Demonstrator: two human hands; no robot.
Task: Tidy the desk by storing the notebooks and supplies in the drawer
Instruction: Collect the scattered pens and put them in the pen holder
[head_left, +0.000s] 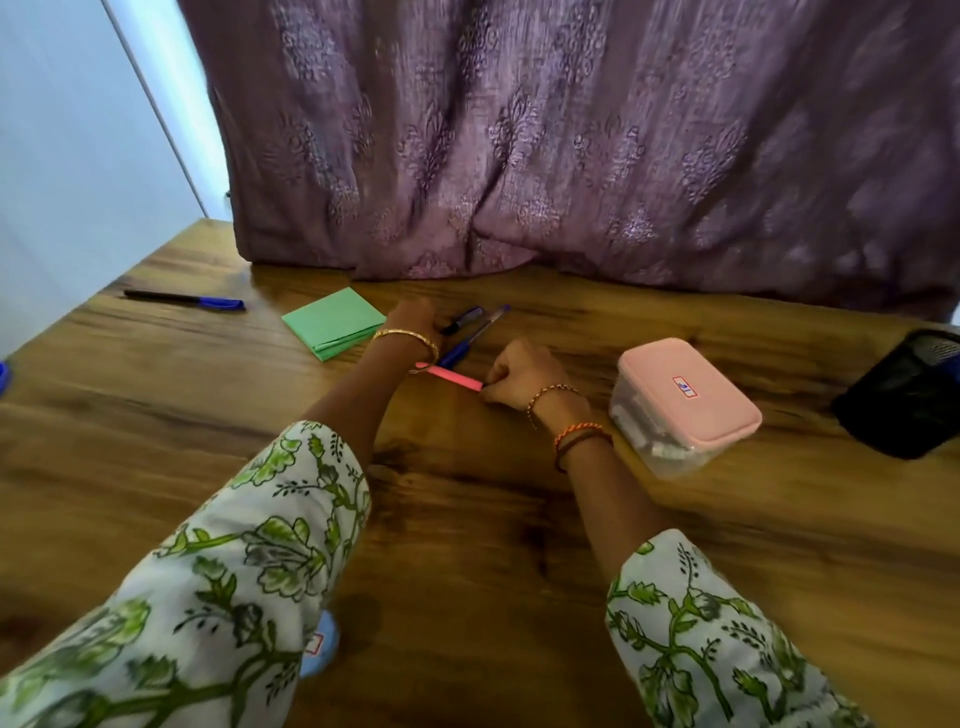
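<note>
Both hands work among pens and sticky notes near the back of a wooden desk (156, 415).

The right hand (519, 374) is curled closed, its fingers (493, 382) pinching one end of a thin pink strip of sticky notes (454, 376) that lies flat on the desk and runs toward the left wrist. The left hand (413, 317) reaches over two pens, a dark capped marker (465, 318) and a blue ballpoint pen (470, 338) lying side by side; whether its fingers are closed on either one cannot be told, since the hand hides them. A green square pad of sticky notes (332, 322) lies just beside the left hand. A black pen with a blue cap (184, 299) lies well apart at far left. A clear plastic box with a pink lid (685, 402) sits near the right wrist, and a black mesh pen holder (906, 395) lies at the right edge. A purple patterned curtain (571, 145) hangs behind the desk.
</note>
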